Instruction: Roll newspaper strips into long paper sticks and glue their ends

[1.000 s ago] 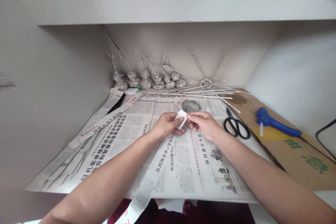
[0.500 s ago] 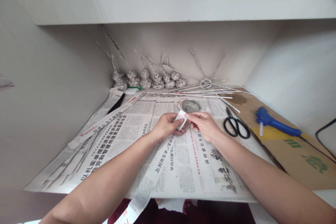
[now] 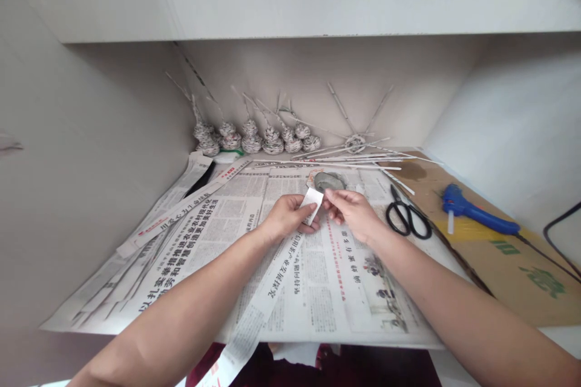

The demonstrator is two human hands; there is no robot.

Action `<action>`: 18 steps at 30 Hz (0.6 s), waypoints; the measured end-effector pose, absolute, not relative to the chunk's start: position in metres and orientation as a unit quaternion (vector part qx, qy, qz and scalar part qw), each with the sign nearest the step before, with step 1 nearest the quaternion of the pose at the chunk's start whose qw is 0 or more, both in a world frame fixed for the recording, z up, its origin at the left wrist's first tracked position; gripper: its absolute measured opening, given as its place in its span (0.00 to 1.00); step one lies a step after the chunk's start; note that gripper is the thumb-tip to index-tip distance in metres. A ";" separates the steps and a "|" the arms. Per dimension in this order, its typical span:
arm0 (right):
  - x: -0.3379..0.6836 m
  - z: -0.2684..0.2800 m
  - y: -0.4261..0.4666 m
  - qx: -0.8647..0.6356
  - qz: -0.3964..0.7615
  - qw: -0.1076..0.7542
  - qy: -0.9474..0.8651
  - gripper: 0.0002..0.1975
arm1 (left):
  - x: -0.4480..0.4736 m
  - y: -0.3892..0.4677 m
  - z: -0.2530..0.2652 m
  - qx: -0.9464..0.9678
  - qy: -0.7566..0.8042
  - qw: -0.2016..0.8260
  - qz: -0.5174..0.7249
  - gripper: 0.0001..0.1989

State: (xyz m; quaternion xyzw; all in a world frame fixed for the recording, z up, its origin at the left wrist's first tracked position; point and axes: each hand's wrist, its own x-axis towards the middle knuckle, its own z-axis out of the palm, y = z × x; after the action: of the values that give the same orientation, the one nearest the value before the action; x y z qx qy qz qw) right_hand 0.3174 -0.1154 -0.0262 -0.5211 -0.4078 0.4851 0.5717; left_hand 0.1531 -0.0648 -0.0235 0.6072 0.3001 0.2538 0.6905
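My left hand (image 3: 290,217) is closed on a long newspaper strip (image 3: 254,311), thumb on top near its far end. The strip's white end stands up past the fingers, and the rest trails down over the table's front edge toward my lap. Close to the right of that end, my right hand (image 3: 349,211) is closed in a pinch, its fingertips a small gap away from the strip's corner. Whatever it pinches, if anything, is hidden. Just beyond the hands is a grey, round, shallow dish-like thing (image 3: 330,181). Black-handled scissors (image 3: 408,217) lie right of my right hand.
Newspaper sheets (image 3: 227,217) cover the table, with more cut strips (image 3: 181,208) at the left. Woven paper gourds (image 3: 273,142) line the back wall beside thin paper rods (image 3: 336,163) and a woven ring (image 3: 355,144). A blue glue gun (image 3: 481,211) rests on cardboard (image 3: 512,278).
My right fingertips have drawn slightly right, off the strip's corner, which now shows uncovered. My left hand keeps its hold on the strip in nearly the same place.
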 end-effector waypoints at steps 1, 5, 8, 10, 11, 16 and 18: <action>0.320 -0.024 -0.116 -0.515 0.492 0.568 -0.412 0.17 | 0.153 -0.064 -0.024 0.600 0.305 0.693 0.256 0.18; 0.324 -0.021 -0.117 -0.499 0.511 0.541 -0.444 0.19 | 0.152 -0.062 -0.025 0.589 0.306 0.703 0.257 0.18; 0.321 -0.023 -0.117 -0.508 0.503 0.525 -0.462 0.18 | 0.152 -0.063 -0.025 0.600 0.293 0.700 0.252 0.18; 0.319 -0.024 -0.117 -0.524 0.495 0.518 -0.460 0.18 | 0.153 -0.065 -0.024 0.611 0.293 0.693 0.247 0.18; 0.318 -0.025 -0.117 -0.530 0.493 0.517 -0.457 0.18 | 0.153 -0.065 -0.023 0.616 0.294 0.688 0.246 0.18; 0.316 -0.025 -0.117 -0.528 0.509 0.522 -0.434 0.15 | 0.154 -0.066 -0.024 0.623 0.298 0.677 0.253 0.19; 0.316 -0.024 -0.117 -0.524 0.516 0.531 -0.421 0.15 | 0.155 -0.066 -0.027 0.630 0.297 0.670 0.257 0.19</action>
State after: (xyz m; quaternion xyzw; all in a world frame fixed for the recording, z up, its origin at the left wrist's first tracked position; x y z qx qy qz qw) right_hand 0.3158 -0.1171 -0.0244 -0.5242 -0.4206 0.5162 0.5309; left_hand 0.1546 -0.0655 -0.0265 0.6298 0.2975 0.2570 0.6699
